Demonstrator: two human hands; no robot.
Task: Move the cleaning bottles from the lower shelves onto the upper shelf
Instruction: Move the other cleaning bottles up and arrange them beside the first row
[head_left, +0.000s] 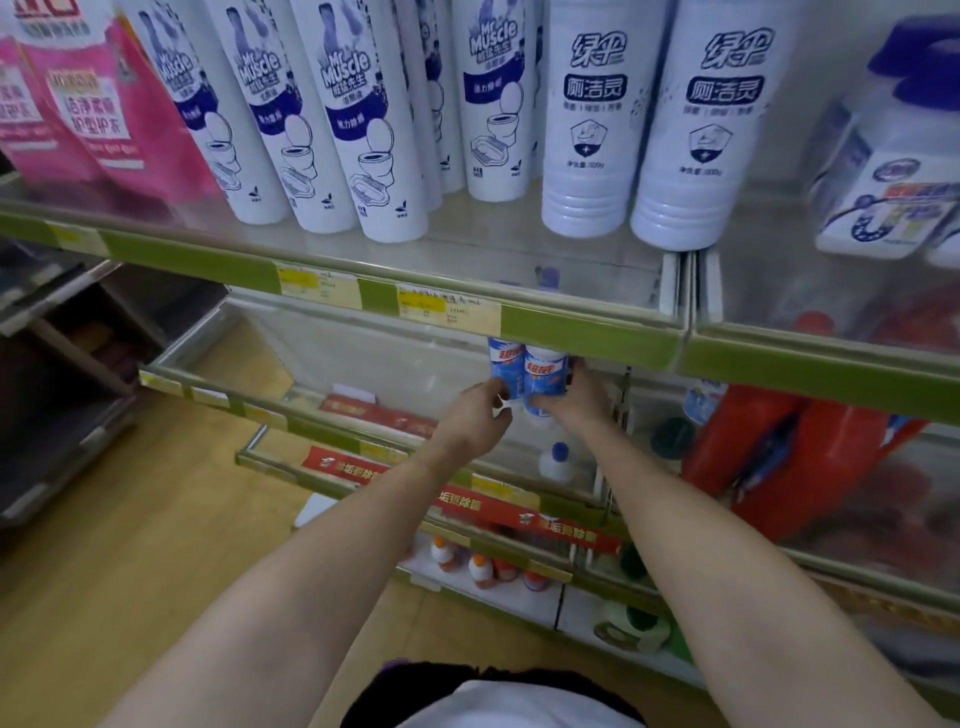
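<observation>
Both arms stretched forward and down, reaching under the green front rail of the upper shelf (587, 332). Left hand (475, 410) curled around the left blue bottle (503, 366), fingers wrapped on its side. Right hand (574, 400) gripping the right blue bottle (543, 376), thumb and fingers closed about the lower body. Two bottles side by side, touching, blue-and-white labels with a red logo, tops hidden behind the shelf rail. Both held just below the upper shelf edge, above the lower shelf (332, 415) with its clear front guard. Upper shelf stocked: row of white toilet-cleaner bottles (363, 140) with dark blue print at left and centre, two wider white bottles (670, 130) to their right, pink refill pouches (104, 104) far left, a white jug with a blue cap (883, 171) far right. Yellow price tags (423, 306) on the rail. Below the hands, a small white bottle with a blue cap (558, 460); further down, orange-capped bottles (480, 569). Red bottles (795, 452) on the right lower shelf. Wooden floor (130, 545) at left.
</observation>
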